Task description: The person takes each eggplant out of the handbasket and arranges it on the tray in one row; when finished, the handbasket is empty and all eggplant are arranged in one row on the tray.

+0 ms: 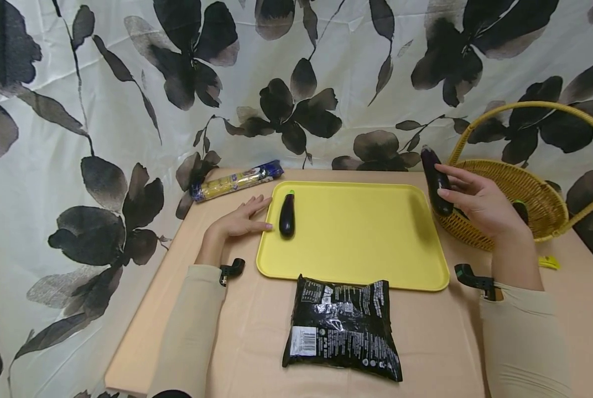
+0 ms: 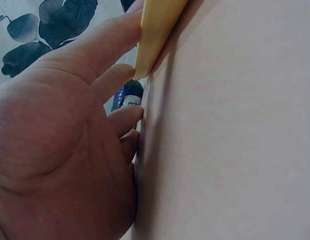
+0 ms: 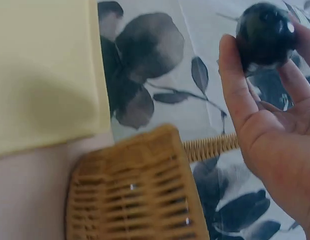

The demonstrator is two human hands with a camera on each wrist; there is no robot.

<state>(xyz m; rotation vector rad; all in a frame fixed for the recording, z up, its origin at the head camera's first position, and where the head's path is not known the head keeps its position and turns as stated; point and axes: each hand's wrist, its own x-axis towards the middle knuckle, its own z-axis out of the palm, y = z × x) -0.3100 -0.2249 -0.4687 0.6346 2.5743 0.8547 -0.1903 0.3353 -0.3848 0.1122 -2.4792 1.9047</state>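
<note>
My right hand (image 1: 485, 202) pinches a dark purple eggplant (image 1: 436, 181) between thumb and fingers, above the left rim of a wicker basket (image 1: 520, 177). In the right wrist view the rounded end of that eggplant (image 3: 265, 37) faces the camera. A second, smaller eggplant (image 1: 287, 215) lies upright along the left side of the yellow tray (image 1: 356, 232). My left hand (image 1: 237, 222) rests on the table at the tray's left edge, its fingers extended. In the left wrist view the thumb and a finger of the left hand (image 2: 69, 130) touch the tray's edge (image 2: 157, 35).
Behind the left hand lies a blue and yellow long packet (image 1: 237, 181). A black plastic bag (image 1: 343, 329) lies in front of the tray. Inside the basket a dark green-and-black item (image 1: 520, 210) partly shows. Something small and yellow (image 1: 549, 262) lies beside the right forearm. A floral curtain (image 1: 296, 83) hangs behind.
</note>
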